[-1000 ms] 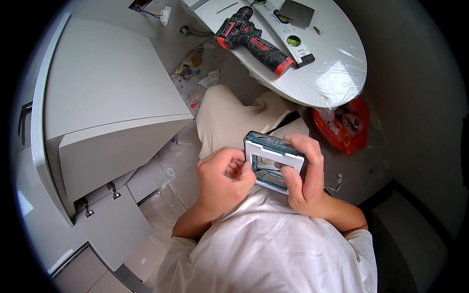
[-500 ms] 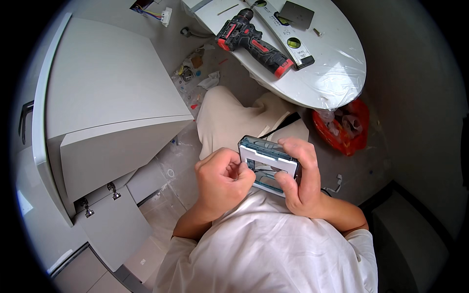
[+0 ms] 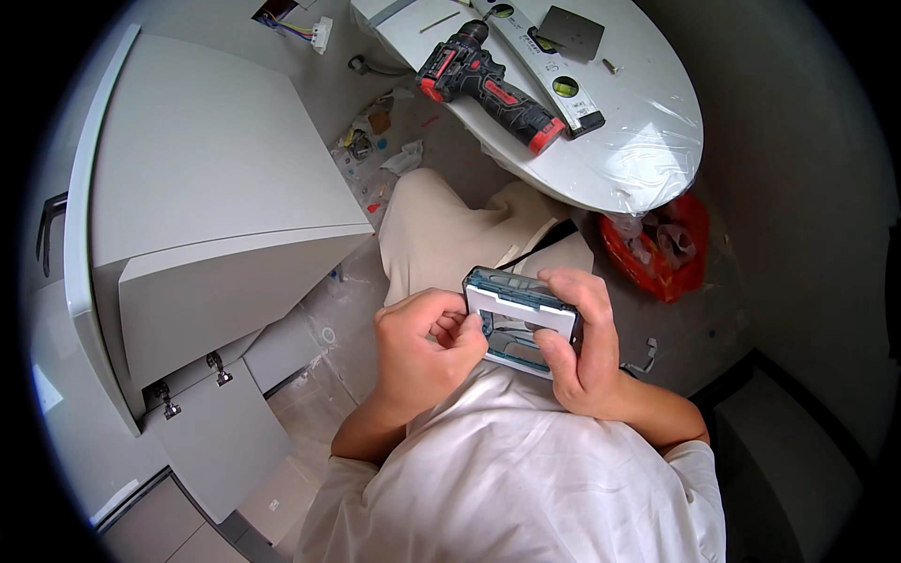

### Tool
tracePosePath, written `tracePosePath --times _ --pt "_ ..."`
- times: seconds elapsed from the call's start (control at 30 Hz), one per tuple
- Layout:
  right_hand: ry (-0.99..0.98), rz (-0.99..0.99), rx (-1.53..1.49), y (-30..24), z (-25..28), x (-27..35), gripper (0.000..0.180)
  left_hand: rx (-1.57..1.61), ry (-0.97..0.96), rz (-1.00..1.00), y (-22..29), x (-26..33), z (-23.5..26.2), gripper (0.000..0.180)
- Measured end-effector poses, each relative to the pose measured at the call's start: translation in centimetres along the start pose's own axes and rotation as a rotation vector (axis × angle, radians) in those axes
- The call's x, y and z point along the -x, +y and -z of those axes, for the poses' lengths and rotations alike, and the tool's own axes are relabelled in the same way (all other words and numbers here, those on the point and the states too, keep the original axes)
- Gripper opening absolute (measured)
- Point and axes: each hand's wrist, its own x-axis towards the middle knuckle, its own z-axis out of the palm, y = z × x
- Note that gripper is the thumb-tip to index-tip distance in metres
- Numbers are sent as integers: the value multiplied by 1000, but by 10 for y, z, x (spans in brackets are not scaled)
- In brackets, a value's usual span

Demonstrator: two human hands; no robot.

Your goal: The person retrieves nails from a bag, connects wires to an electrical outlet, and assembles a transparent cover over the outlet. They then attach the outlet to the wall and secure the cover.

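Observation:
In front of my chest I hold a small square frame (image 3: pixel 511 301), white with a dark, bluish see-through rim and an opening in its middle. It looks like a wall-switch or socket cover, though I cannot be sure. My left hand (image 3: pixel 424 349) has its fingers curled, with thumb and fingertips pinching the frame's left edge. Around the right side wraps my right hand (image 3: pixel 584 347), its index finger along the far corner and its thumb over the face. Something thin and pale shows inside the opening, too small to name.
On a white round-ended top (image 3: pixel 526 155) lie a cordless drill (image 3: pixel 493 89), a spirit level (image 3: pixel 563 89) and a grey square plate (image 3: pixel 571 33). A red bag (image 3: pixel 690 253) of waste stands below it. Left is a grey cabinet (image 3: pixel 206 159); wires with a connector (image 3: pixel 321 35) hang from the wall.
The frame has shifted very slightly to the right and toward me. Both hands keep their hold on it; my left thumb has moved a little along its edge.

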Motion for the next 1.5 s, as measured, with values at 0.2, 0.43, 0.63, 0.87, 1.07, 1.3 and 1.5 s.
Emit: tracePosePath --times 0.2,0.43,0.63,0.87,1.07,1.3,1.5 --pt "-68 21 9 -3 2 0 58 -63 11 18 -6 2 1 8" --pt "-56 14 -8 1 0 2 56 -50 -17 22 2 1 5 11" --pt "-98 3 -25 0 0 2 55 -218 -9 -45 -3 4 7 12" --pt "-69 -144 -197 6 -2 9 54 -150 -22 41 4 2 6 9" --pt "19 -573 -834 4 -7 6 52 478 -137 5 -7 -2 -1 50" --pt "94 -868 -920 13 -6 -11 48 332 -254 22 -24 -7 -7 60" --pt "29 -814 -977 14 -2 -14 65 417 -140 1 -18 -8 -7 58"
